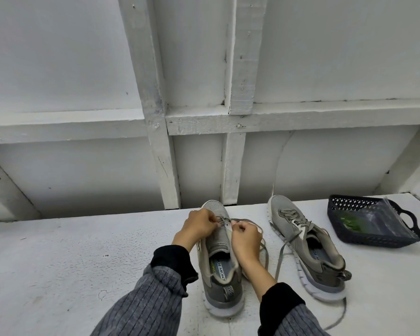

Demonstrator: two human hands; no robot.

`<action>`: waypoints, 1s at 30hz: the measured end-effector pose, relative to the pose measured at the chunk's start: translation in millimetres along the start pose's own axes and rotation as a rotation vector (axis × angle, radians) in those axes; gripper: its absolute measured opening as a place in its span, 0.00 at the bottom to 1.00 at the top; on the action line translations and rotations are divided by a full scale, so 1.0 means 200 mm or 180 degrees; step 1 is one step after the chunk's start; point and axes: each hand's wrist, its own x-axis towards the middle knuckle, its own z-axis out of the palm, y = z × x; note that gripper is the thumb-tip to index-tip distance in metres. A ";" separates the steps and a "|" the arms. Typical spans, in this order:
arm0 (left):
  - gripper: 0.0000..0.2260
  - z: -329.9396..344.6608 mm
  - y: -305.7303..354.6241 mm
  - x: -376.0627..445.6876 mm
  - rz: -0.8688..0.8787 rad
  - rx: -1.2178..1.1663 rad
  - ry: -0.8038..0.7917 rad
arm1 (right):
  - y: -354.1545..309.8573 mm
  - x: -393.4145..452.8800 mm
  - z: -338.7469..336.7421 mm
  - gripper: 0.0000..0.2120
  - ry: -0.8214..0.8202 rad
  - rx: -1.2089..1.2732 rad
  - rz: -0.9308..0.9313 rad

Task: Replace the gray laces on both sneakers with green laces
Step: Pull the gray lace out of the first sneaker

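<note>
Near the tabletop's (58, 251) front edge, both hands work the near sneaker (218, 263): left hand (199, 225) and right hand (246, 237) each pinch its gray lace (224, 221) at the eyelets. Loosening each crossing evenly should free it without snagging. Further right lies the second sneaker (306, 246), still laced. At the back right corner, a basket (374, 238) holds green laces (349, 223). Behind stands a white panelled wall (83, 69).

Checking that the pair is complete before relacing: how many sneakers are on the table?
2. One sneaker stands under both hands, left hand and right hand pinching its gray lace. The other sneaker lies to its right, beside the dark basket.
</note>
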 end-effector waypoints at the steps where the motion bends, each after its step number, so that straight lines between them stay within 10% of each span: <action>1: 0.03 0.00 0.00 0.00 0.0009 -0.0016 -0.0016 | 0.00 0.00 0.00 0.10 -0.0004 0.0017 -0.0010; 11: 0.07 -0.08 -0.09 -0.11 -0.0098 -0.1996 -0.0014 | 0.00 -0.02 -0.01 0.11 0.0019 0.0028 -0.0089; 18: 0.07 -0.12 -0.24 -0.16 -0.1458 -0.3578 0.0669 | 0.01 -0.02 0.00 0.11 0.0046 0.0016 -0.0129; 22: 0.08 -0.05 -0.27 -0.17 -0.1806 -0.3200 0.0709 | 0.00 -0.02 -0.01 0.11 0.0036 -0.0012 -0.0123; 26: 0.07 -0.07 -0.19 -0.13 -0.0678 -0.1840 0.1324 | 0.01 -0.02 -0.01 0.11 0.0030 0.0039 -0.0094; 30: 0.06 -0.10 -0.04 -0.07 0.0208 -0.0968 0.0608 | 0.01 -0.02 0.00 0.11 0.0061 0.0015 -0.0101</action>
